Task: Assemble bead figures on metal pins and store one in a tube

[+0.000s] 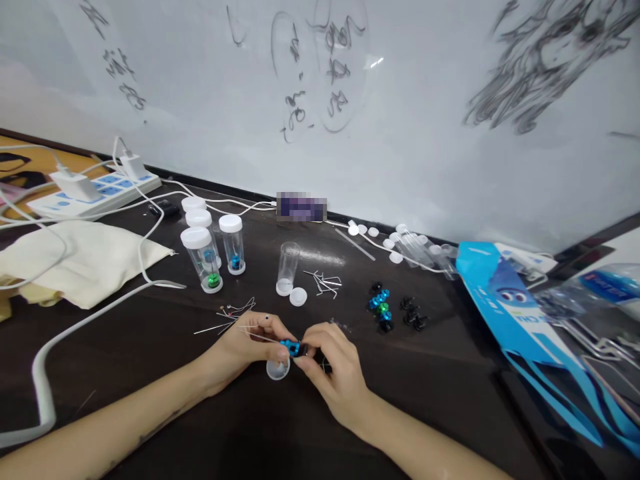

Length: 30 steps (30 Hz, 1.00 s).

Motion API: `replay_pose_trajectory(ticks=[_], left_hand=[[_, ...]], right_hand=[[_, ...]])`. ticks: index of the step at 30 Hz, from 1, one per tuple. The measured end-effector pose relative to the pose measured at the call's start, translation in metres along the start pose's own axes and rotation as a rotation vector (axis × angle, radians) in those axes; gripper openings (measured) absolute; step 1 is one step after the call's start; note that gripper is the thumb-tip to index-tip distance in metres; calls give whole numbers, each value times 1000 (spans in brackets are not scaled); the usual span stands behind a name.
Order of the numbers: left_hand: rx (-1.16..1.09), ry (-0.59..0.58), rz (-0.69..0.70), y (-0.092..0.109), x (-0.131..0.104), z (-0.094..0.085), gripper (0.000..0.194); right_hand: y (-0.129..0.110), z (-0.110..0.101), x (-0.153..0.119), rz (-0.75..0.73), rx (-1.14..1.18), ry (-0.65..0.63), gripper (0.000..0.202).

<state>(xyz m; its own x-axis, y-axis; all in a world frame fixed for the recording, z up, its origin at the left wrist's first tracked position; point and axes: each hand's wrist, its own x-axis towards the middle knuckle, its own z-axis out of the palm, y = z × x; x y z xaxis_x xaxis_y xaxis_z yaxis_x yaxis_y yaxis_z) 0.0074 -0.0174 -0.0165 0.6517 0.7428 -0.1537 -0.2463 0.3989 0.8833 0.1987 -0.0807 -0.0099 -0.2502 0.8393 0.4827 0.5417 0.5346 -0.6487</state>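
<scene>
My left hand point(260, 343) pinches a small blue part point(290, 347) between thumb and fingers. A thin pale wire point(260, 335) runs from beside this hand to the blue part. My right hand point(336, 363) has its fingertips closed on the black end point(303, 350) of the same part. Whether the black end is a separate piece, I cannot tell. Just below the left fingertips a round clear-and-white cap or cup point(278, 369) rests on the table. Thin wires with small coloured ends point(235, 312) lie behind the left hand.
Several white-capped clear tubes point(200, 257) stand at the left. An uncapped clear tube point(289, 267), a white cap point(299, 297) and bent metal pins point(325, 283) are ahead. Blue and green parts point(382, 305) and black parts point(413, 313) lie right. A blue bag point(515, 300) is farther right.
</scene>
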Motion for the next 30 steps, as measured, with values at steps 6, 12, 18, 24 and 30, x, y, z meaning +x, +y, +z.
replay_pose_trajectory(ticks=[6, 12, 18, 24, 30], left_hand=[[-6, 3, 9, 0, 0, -1, 17], [9, -7, 8, -2, -1, -2, 16], [-10, -17, 7, 1, 0, 1, 16], [-16, 21, 11, 2, 0, 2, 18], [0, -17, 2, -1, -1, 1, 17]], right_hand=[[1, 1, 1, -12, 7, 34, 7], [0, -1, 1, -9, -3, 6, 12], [-1, -1, -1, -17, 11, 2, 17], [-2, -1, 0, 2, 2, 6, 8], [-1, 0, 2, -25, 1, 1, 18]])
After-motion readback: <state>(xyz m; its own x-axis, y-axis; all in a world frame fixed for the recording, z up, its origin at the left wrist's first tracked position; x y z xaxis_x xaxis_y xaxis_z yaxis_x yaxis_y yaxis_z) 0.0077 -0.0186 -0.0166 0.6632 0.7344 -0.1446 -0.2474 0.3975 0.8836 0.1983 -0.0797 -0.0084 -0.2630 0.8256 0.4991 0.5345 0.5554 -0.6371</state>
